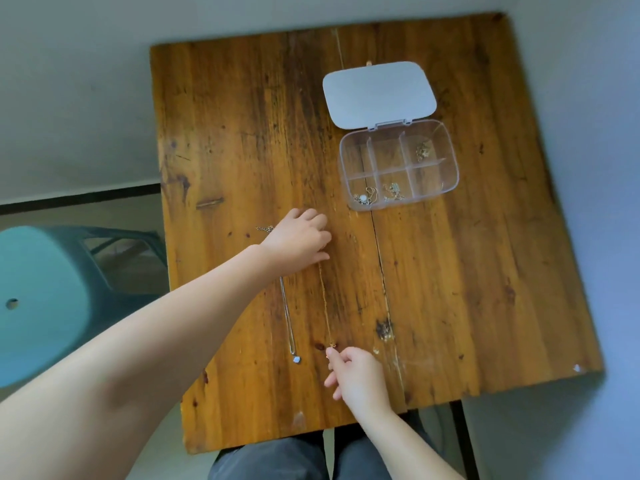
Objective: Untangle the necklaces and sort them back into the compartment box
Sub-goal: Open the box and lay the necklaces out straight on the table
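Note:
A thin gold necklace [325,303] lies stretched straight along the wooden table [467,271]. My left hand [298,237] pinches its far end, and my right hand [356,374] pinches its near end by the small pendant. A silver necklace [288,320] with a pale pendant lies parallel just to the left, its far end hidden under my left hand. The clear compartment box [398,166] stands open at the back right, lid [379,93] flipped back. Three of its compartments hold coiled necklaces: front left, front middle, back right.
A teal plastic stool [45,299] stands on the floor left of the table. My legs in dark trousers [270,459] show under the near table edge. A dark knot [383,329] marks the wood right of the gold chain.

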